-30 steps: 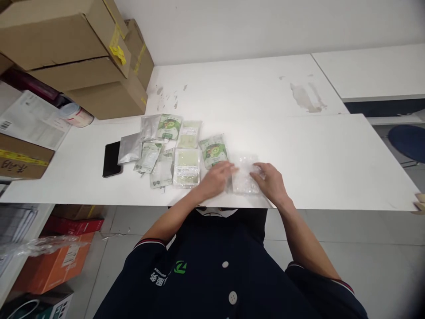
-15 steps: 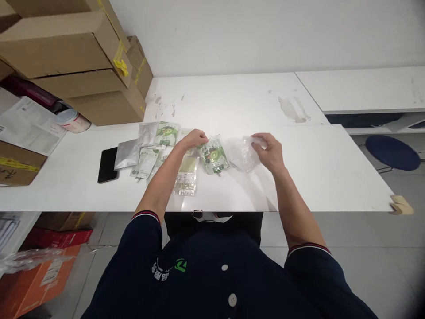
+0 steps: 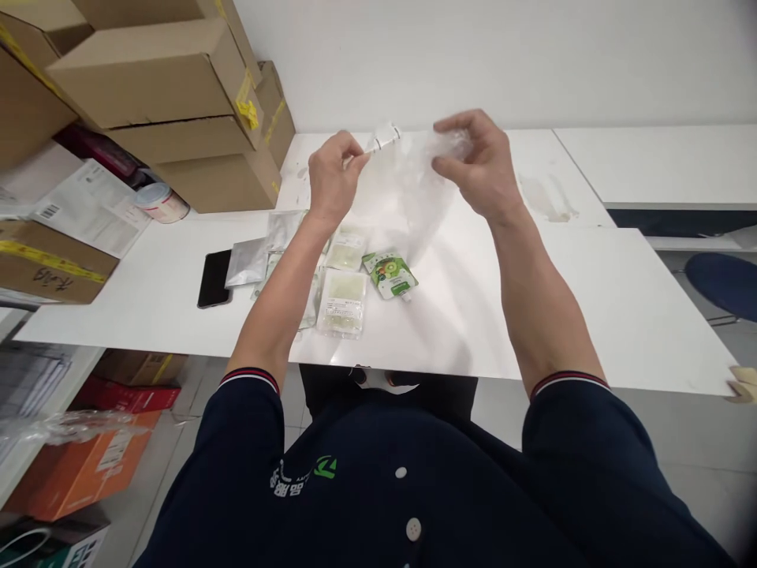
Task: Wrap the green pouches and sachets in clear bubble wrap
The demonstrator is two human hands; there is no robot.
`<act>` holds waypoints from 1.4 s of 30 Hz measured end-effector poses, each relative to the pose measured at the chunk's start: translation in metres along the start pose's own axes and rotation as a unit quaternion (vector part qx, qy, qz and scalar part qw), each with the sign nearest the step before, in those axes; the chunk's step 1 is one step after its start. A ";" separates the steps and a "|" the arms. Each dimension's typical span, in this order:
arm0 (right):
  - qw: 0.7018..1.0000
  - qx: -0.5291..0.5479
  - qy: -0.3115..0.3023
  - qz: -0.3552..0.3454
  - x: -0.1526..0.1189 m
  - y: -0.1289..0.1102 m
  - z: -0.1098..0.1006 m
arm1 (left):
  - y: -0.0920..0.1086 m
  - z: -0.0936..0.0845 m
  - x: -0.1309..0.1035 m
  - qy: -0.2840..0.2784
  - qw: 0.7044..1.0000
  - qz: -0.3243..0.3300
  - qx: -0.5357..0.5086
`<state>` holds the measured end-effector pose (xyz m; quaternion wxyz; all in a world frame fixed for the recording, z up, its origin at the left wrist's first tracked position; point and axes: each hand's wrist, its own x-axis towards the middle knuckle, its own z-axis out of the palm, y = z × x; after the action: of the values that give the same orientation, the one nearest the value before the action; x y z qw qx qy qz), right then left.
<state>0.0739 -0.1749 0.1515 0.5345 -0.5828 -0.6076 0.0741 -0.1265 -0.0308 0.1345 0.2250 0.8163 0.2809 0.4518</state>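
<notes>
From the head view we see a thin, clear, crinkled plastic film [image 3: 429, 185] hanging in loose folds above the tabletop [image 3: 532, 315]; it is hazy, and we cannot tell where its lower edge ends. At its upper left is a narrow white strip [image 3: 387, 139] with dark marks. Below lies a glossy green-and-white pouch [image 3: 390, 274] printed with kiwi fruit, turned at a slant, its pale spout pointing toward us.

Just to its left are two flat, clear-wrapped pale green packets [image 3: 344, 304], one nearer us and one beyond. Farther left, a matte silver foil packet [image 3: 247, 263] touches or nearly touches a black phone [image 3: 214, 278]. Our left forearm crosses over more packets and partly hides them. Brown cardboard boxes [image 3: 171, 79] are stacked at the far left, with a round, light-coloured tin [image 3: 162, 203] beside them; a dark blue round stool [image 3: 725, 284] stands at the right.

Our left hand [image 3: 335, 173] is raised, its grip narrow, thumb and fingers pinching near the white strip. Our right hand [image 3: 478, 162] is raised level with it, palm inward, its grip curved around bunched film, with thumb and forefinger apart.
</notes>
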 end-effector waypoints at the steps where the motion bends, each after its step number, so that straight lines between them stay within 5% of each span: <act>1: 1.000 0.004 -0.012 -0.007 0.007 -0.005 0.006 | 0.006 -0.002 0.000 -0.003 1.000 0.023 0.010; 7: 0.993 0.019 -0.025 -0.117 0.044 -0.032 0.024 | 0.042 -0.024 0.005 0.034 0.986 0.159 0.034; 9: 0.979 0.012 0.075 -0.189 0.050 -0.035 0.014 | 0.037 -0.029 0.004 0.096 0.983 0.156 0.015; 11: 0.946 -0.002 0.217 -0.243 0.048 -0.032 -0.005 | 0.017 -0.028 -0.006 0.101 0.993 0.058 0.018; 13: 0.917 -0.028 0.324 -0.232 0.035 -0.021 -0.027 | -0.012 -0.018 -0.025 -0.006 0.992 -0.103 0.078; 15: 0.912 -0.079 0.366 -0.170 0.011 -0.002 -0.046 | -0.041 -0.002 -0.049 -0.164 0.948 -0.218 0.166; 18: 0.880 -0.168 0.427 -0.124 -0.042 0.047 -0.060 | -0.069 0.026 -0.078 -0.275 0.894 -0.274 0.226; 20: 0.891 -0.260 0.358 -0.104 -0.084 0.085 -0.057 | -0.075 0.042 -0.084 -0.277 0.885 -0.285 0.245; 23: 0.929 -0.363 0.059 0.030 -0.144 0.128 -0.042 | -0.078 0.060 -0.078 -0.266 0.877 -0.300 0.266; 27: 0.907 -0.375 -0.112 0.155 -0.188 0.130 -0.031 | -0.083 0.076 -0.062 -0.285 0.860 -0.317 0.280; 30: 0.918 -0.353 -0.063 0.166 -0.179 0.100 -0.030 | -0.089 0.070 -0.057 -0.272 0.873 -0.323 0.242; 33: 0.954 -0.254 0.045 0.152 -0.146 0.067 -0.018 | -0.092 0.046 -0.057 -0.221 0.925 -0.268 0.152; 37: 0.986 -0.017 -0.012 0.164 -0.090 0.041 0.034 | -0.079 0.010 -0.062 -0.186 0.967 -0.158 0.066; 42: 0.972 0.166 -0.064 0.155 -0.039 0.036 0.109 | -0.057 -0.004 -0.067 -0.207 0.975 -0.075 0.003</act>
<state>0.0065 -0.1362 0.0578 0.5659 -0.5669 -0.5218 0.2935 -0.1737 -0.0326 0.0600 0.3087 0.8698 0.2896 0.2536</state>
